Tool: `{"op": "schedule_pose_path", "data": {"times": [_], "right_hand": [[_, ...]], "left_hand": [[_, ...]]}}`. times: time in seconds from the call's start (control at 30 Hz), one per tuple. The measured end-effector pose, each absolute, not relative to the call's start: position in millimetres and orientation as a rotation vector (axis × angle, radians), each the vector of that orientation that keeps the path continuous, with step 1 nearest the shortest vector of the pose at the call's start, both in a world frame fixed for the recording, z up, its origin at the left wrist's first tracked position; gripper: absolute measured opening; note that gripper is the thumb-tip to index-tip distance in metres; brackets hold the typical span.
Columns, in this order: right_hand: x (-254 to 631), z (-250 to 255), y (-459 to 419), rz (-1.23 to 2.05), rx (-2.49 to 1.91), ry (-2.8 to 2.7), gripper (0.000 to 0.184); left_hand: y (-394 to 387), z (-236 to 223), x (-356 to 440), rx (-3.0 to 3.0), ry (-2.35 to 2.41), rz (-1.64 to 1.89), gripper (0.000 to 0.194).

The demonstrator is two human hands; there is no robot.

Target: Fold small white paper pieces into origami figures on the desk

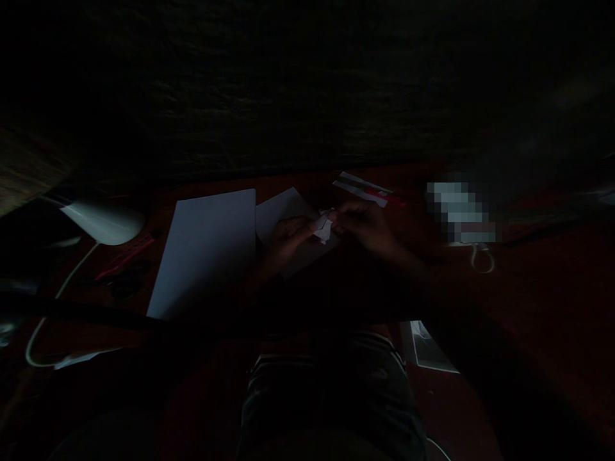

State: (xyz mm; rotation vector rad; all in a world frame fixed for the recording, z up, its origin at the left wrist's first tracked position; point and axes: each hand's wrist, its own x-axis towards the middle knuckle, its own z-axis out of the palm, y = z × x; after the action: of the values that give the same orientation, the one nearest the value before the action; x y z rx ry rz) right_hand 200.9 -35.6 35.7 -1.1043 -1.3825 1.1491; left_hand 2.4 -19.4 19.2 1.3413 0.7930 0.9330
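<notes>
The scene is very dark. A small folded piece of white paper is pinched between both hands above the table. My left hand grips it from the left with thumb and fingers closed. From the right, my right hand holds its upper edge in a pinch. Under the hands lies a white sheet, partly covered by my left hand. Beside it on the left is a larger stack or sheet of white paper. The exact shape of the folded paper is hard to make out.
Behind my right hand lie a pale strip and a red item. At left are a white lamp-like object with a cord, a red item and dark scissors-like handles. A blurred-out white object sits right.
</notes>
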Motion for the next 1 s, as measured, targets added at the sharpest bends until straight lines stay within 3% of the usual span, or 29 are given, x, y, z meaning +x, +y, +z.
{"op": "schedule_pose_path", "data": {"times": [0.73,1.0], "right_hand": [[200,38,-39,1.155,-1.075,-1.436,0.047],[199,33,-37,1.313,-1.055,-1.348,0.048]], "left_hand": [[-26,33,-3,1.369,0.903,0.816,0.026],[-23,23,1,1.332,0.889,0.914,0.036]]}}
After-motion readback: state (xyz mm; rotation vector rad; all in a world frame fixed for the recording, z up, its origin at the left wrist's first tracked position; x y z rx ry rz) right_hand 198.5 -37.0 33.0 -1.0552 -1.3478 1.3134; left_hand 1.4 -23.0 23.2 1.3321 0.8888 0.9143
